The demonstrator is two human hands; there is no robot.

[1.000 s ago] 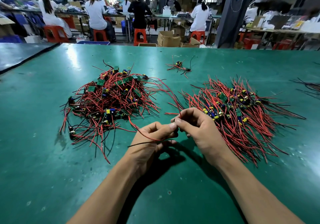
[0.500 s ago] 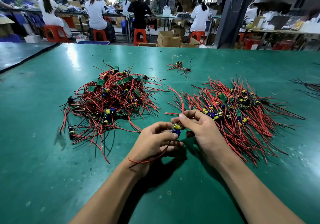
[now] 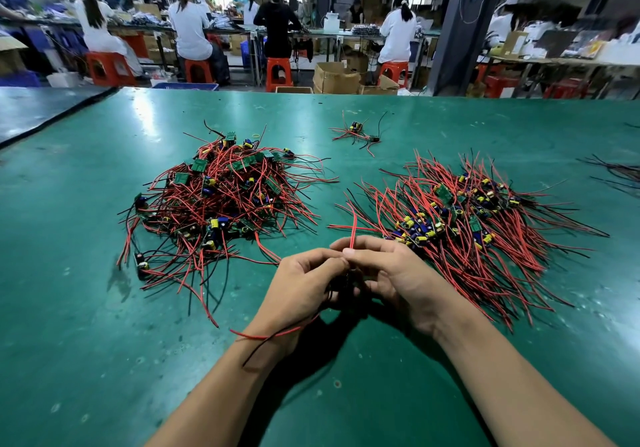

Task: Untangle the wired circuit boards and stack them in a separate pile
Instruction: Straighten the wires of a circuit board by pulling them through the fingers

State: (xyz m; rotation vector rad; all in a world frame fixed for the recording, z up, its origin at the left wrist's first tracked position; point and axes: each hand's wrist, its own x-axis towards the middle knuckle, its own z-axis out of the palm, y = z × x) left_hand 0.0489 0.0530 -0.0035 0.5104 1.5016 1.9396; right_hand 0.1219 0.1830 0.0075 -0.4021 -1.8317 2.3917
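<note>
Right beside stack (image 3: pixel 460 218), hands (image 3: pixel 343 256) round wires (image 3: pixel 352 233)

On the bench (image 3: pixel 86 325): tangled pile (image 3: pixel 221 200) left, stacked pile (image 3: pixel 474 225) right, small cluster (image 3: pixel 358 133) behind between them, both hands (image 3: pixel 349 284) in front.

the green table mat (image 3: pixel 104 308) is a smooth, rubbery-looking sheet with a soft sheen, speckled with pale scuffs. the wires (image 3: pixel 300 211) in the tangled pile (image 3: pixel 221 204) and the sorted pile (image 3: pixel 485 259) wear smooth, glossy red and black plastic insulation. the capacitors (image 3: pixel 414 226) have shiny blue and yellow sleeves. behind are matt brown cardboard boxes (image 3: pixel 334 77) and glossy orange plastic stools (image 3: pixel 278 72).
</note>
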